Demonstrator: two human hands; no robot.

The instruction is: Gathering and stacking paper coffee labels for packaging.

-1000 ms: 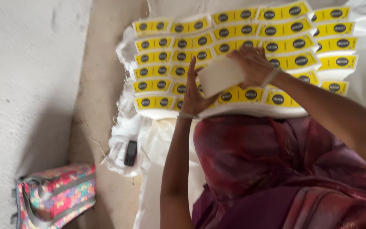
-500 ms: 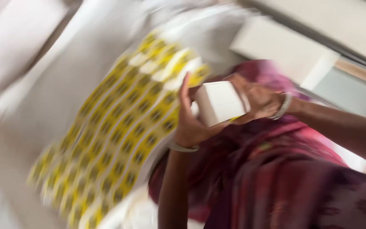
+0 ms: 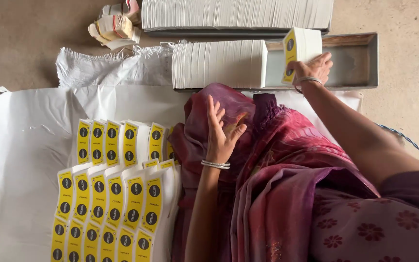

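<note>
The right hand (image 3: 314, 68) grips a small stack (image 3: 300, 48) of white cards with yellow labels, fingers closed around its lower edge, holding it at the open end of a grey metal tray (image 3: 360, 58). The stack stands on edge, its yellow face turned left toward the white cards already packed in the tray (image 3: 219, 63); its long axis runs up and down in the view, tilted slightly. The left hand (image 3: 221, 131) is empty, fingers spread wide and held above the pink and maroon cloth (image 3: 277, 160) over the person's lap, a bangle at the wrist. Left of that hand, rows of yellow labelled cards (image 3: 117, 184) lie overlapped like shingles on a white sheet (image 3: 25, 145), their long sides running top to bottom. Beyond the tray a second, longer row of white cards (image 3: 238, 13) stands on edge. A crumpled white sack (image 3: 107, 68) lies left of the tray, and a banded bundle of scraps (image 3: 115, 26) sits above it. Everything rests on a bare, brownish concrete floor (image 3: 30, 43). A blue cord (image 3: 408, 143) trails at the right.
</note>
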